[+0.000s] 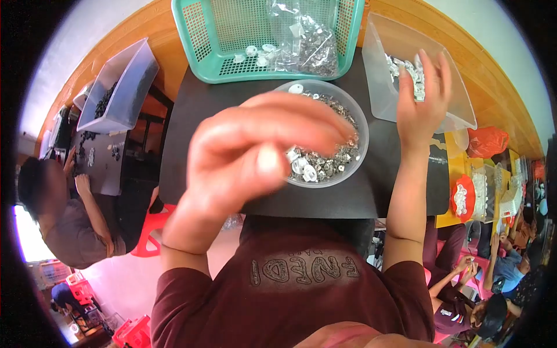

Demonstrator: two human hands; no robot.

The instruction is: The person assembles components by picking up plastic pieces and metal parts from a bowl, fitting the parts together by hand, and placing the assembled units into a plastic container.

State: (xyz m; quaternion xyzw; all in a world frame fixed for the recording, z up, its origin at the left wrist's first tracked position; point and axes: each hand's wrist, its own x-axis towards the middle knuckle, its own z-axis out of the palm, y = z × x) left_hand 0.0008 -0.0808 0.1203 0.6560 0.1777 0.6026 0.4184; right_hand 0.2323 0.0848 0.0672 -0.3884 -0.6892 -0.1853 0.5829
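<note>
My left hand (249,145) is raised close to the camera, in front of a round clear plastic bowl (362,136). Its fingers are loosely bent and reach to the right, blurred; the thumb sits apart from the fingertips, and nothing shows in the hand. Small metal parts (333,165) fill much of the bowl, along with several white plastic pieces (304,168). Over the near side of a clear plastic bin (386,95), my right hand (423,98) is open, fingers apart and pointing away from me. White pieces (415,75) lie in that bin, partly hidden by the hand.
At the back of the dark table (191,145) stands a green basket (203,72) with a clear bag of metal parts (319,49) and several white pieces. Another person (81,214) works at the left beside a bin (139,81). More people sit at the right, near a red bag (487,142).
</note>
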